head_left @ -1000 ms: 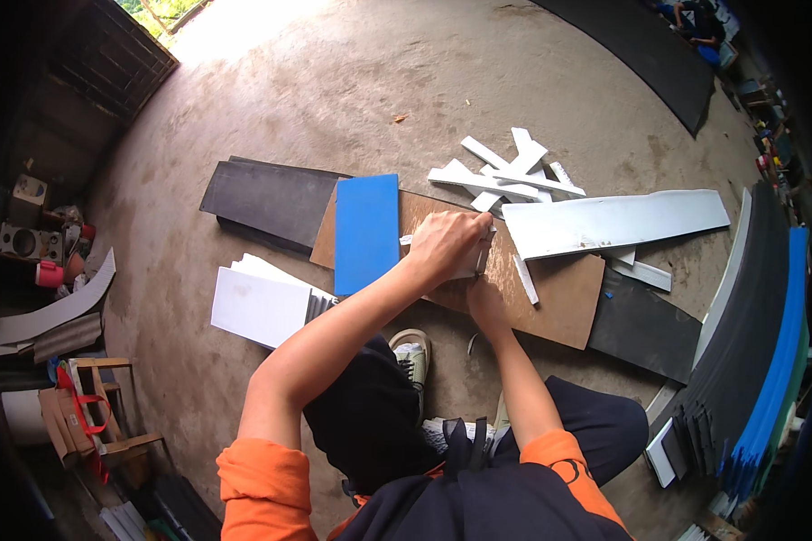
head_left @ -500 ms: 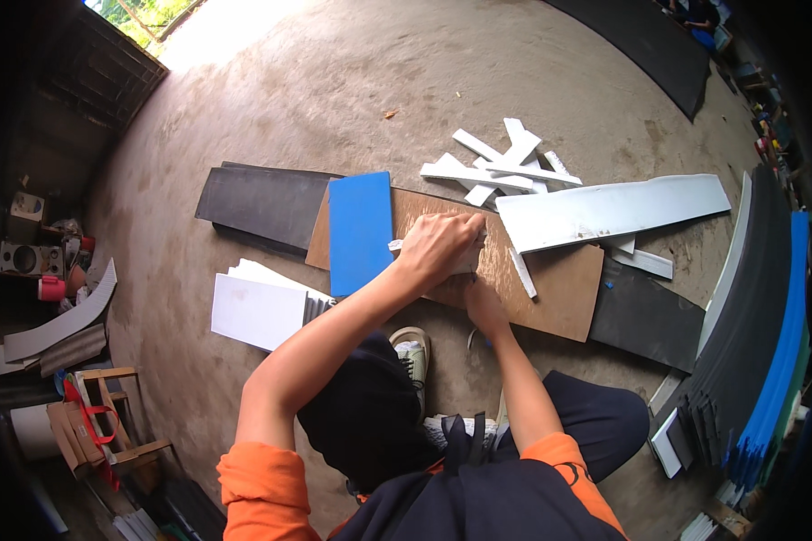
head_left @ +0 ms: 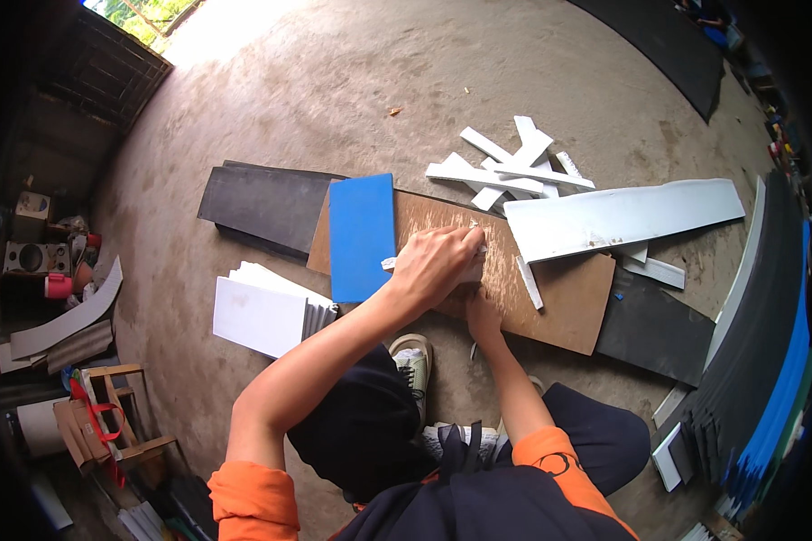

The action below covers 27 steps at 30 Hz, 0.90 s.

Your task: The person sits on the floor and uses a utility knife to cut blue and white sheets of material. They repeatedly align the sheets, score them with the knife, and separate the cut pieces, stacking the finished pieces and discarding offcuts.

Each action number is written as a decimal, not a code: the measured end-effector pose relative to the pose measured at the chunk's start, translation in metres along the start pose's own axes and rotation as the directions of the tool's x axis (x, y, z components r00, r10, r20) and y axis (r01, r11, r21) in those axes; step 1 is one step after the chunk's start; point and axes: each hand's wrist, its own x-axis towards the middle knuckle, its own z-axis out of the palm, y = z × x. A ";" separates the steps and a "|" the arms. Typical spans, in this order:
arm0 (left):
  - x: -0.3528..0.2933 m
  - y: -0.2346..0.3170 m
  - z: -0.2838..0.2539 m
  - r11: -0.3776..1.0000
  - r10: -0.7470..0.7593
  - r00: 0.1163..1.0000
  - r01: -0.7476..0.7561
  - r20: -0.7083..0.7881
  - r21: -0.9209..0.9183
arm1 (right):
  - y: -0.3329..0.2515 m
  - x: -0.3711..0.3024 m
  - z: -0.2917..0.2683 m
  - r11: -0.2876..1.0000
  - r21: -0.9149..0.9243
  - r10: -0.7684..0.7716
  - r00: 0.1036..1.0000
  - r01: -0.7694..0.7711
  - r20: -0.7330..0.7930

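Note:
My left hand [head_left: 435, 263] is closed and pressed down over the scarred brown board [head_left: 559, 293]. Beneath its fingers a small white piece [head_left: 472, 272] shows in part, and a white end [head_left: 389, 263] sticks out by the wrist side. Just nearer to me, my right hand [head_left: 484, 316] is at the board's near edge with its fingers curled; what they hold is hidden. Left of my hands a blue sheet [head_left: 362, 239] lies across the board. To their right are a thin white strip [head_left: 530, 282] and a long white sheet [head_left: 627, 216] overlapping the board's far side.
Dark slabs [head_left: 266, 206] extend left of the board and a black sheet [head_left: 656, 334] right. White off-cuts [head_left: 505, 176] are heaped beyond. A white stack [head_left: 260, 311] lies near left. Long black and blue sheets [head_left: 798, 334] line the right; a wooden stool [head_left: 126, 415] stands left.
My left hand has shifted slightly nearer to me, staying over the white piece. My right hand has dropped a little too. The whole view has tilted slightly; the sheets lie as before.

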 end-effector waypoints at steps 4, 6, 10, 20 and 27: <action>-0.006 -0.002 0.004 0.998 -0.005 1.000 0.005 0.000 0.065 | 0.002 -0.012 -0.004 1.000 -0.024 -0.014 0.999 0.015 0.050; -0.008 -0.001 0.006 0.998 0.027 0.999 -0.024 -0.039 0.064 | 0.003 -0.024 -0.006 0.999 -0.037 -0.023 0.997 0.026 0.073; -0.011 0.004 0.004 0.997 0.045 0.998 -0.042 -0.045 0.066 | 0.014 -0.048 -0.008 0.999 0.007 0.047 0.997 -0.047 0.068; -0.012 -0.006 -0.074 0.952 -0.164 0.947 0.078 -0.276 -0.297 | 0.035 -0.051 -0.197 0.962 0.126 -0.199 0.936 0.244 -0.290; -0.019 0.027 -0.117 0.754 -0.214 0.903 -0.089 -0.372 -0.650 | -0.005 -0.077 -0.326 0.802 -0.082 -0.598 0.795 0.592 -0.106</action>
